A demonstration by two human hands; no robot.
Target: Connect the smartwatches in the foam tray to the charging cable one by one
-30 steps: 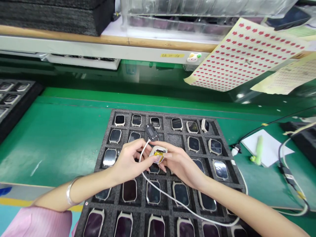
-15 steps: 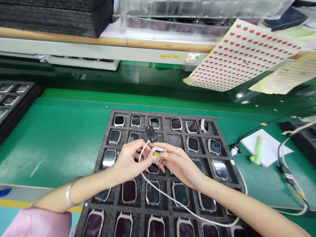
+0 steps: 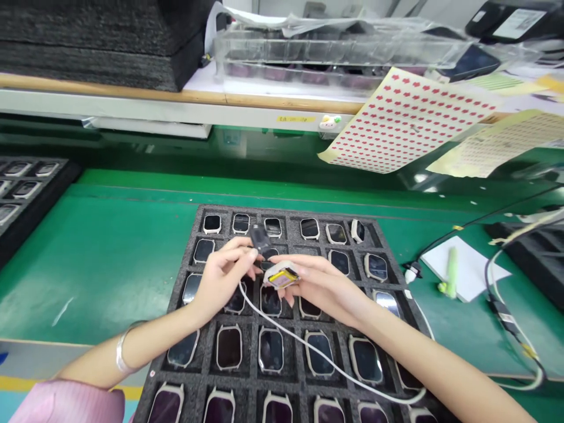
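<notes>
My right hand [image 3: 319, 282] is closed on a watch case [image 3: 282, 276], tilted so its open inner side shows yellow parts. Close beside it, my left hand [image 3: 229, 267] pinches the white cable [image 3: 282, 325] just below a small black connector block [image 3: 261, 239]. The block and the watch case are apart. Under both hands lies a dark foam tray [image 3: 251, 380] whose compartments hold several watch cases with dark screens, such as the watch [image 3: 230, 346]. The cable loops across the tray beneath my right forearm.
A second foam tray [image 3: 42, 202] of watches stands at the left. On the right are a white pad [image 3: 480, 271] with a green pen [image 3: 452, 271] on it, and several cables. Arrow sticker sheets [image 3: 396, 126] hang from the shelf [image 3: 247, 108] above the green bench [image 3: 110, 252].
My left hand has let go of the watch case and moved left, now pinching the black connector's cable end. The watch case has tilted in my right hand. The camera view has shifted slightly.
</notes>
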